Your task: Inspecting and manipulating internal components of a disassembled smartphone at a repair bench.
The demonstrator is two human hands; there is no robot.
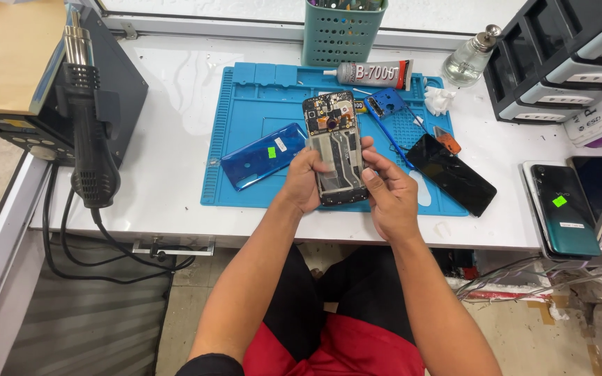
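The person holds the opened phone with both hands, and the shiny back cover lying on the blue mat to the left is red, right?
Not quite. The head view shows both hands, left and right, holding the opened phone, but the back cover on the blue mat is blue, not red.

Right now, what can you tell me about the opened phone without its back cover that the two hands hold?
The opened phone without its back cover is a dark slab showing a circuit board at its far end and a silvery metal plate below. It is held lengthwise above the blue silicone work mat. The left hand grips its left edge; the right hand grips its right edge, thumb on its face.
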